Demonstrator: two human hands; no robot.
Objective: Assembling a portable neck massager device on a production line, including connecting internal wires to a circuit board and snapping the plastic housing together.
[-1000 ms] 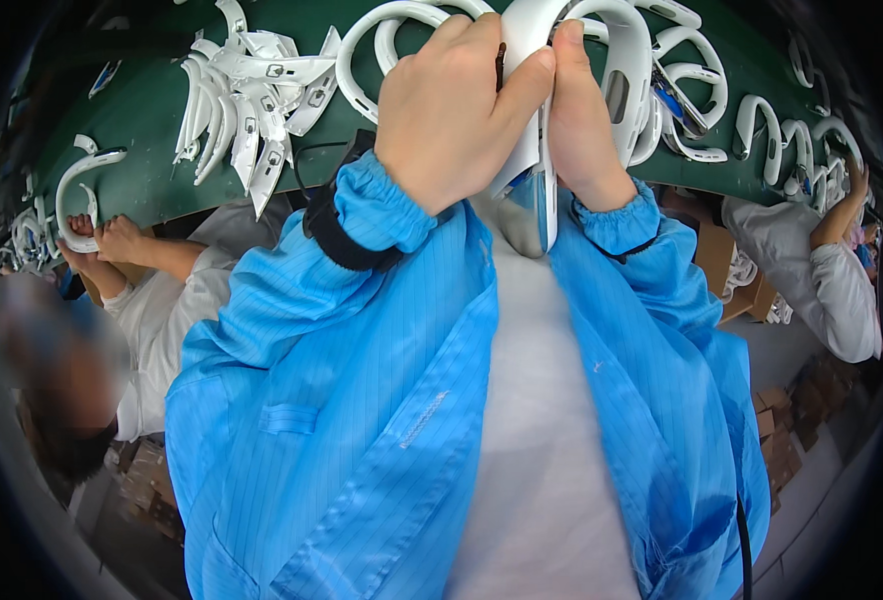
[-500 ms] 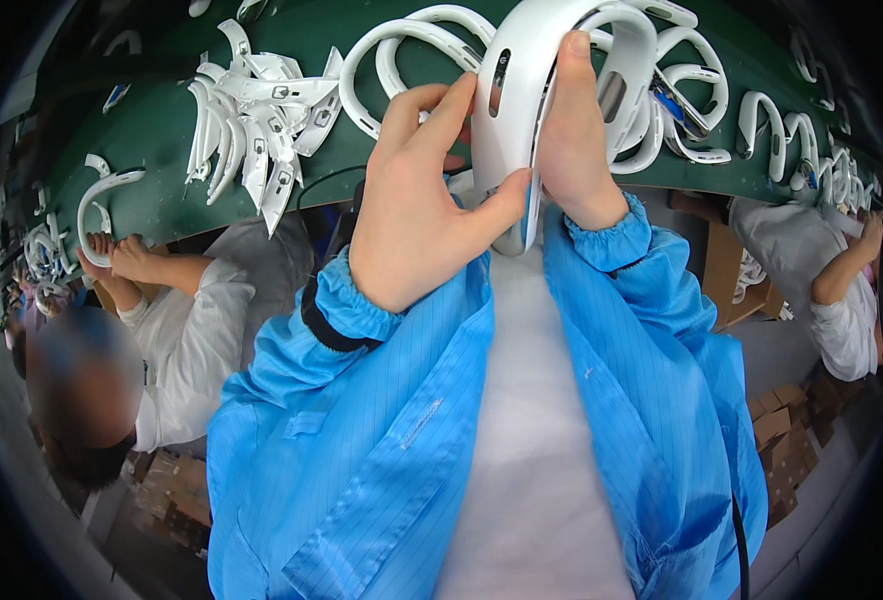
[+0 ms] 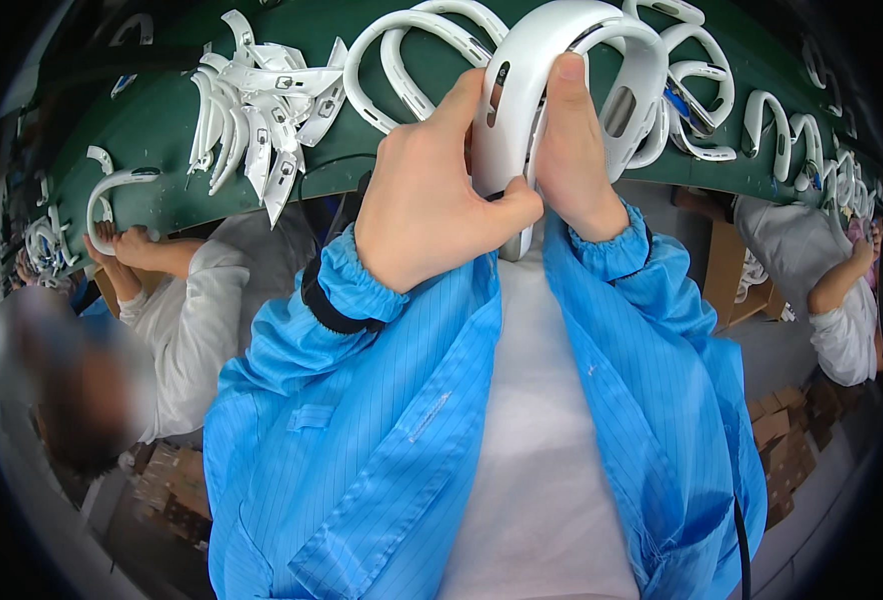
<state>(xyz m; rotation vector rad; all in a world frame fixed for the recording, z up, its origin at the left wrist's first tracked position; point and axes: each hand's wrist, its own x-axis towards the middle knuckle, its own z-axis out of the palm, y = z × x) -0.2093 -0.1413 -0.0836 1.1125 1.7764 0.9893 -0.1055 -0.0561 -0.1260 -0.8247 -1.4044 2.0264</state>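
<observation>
The left hand (image 3: 432,205) is closed on a white curved plastic part (image 3: 537,95), with the thumb pressed against the lower end of the part and the fingers wrapped behind it. The right hand (image 3: 572,160) is clamped on the same part from the other side, and its thumb is laid flat along the inner edge. The part is held upright between both hands, close to the chest, just in front of the green surface (image 3: 162,130). Both wrists are covered by the elastic cuffs of a blue jacket (image 3: 362,430), and a dark band is seen on the left wrist.

On the surface, a pile of smaller white pieces (image 3: 252,110) is placed to the left of the hands, and several white hoops (image 3: 412,50) are lying behind the held part. More white curved parts (image 3: 782,130) are spread to the right. At the left, another white part (image 3: 112,190) is touched by a co-worker's hand (image 3: 132,245).
</observation>
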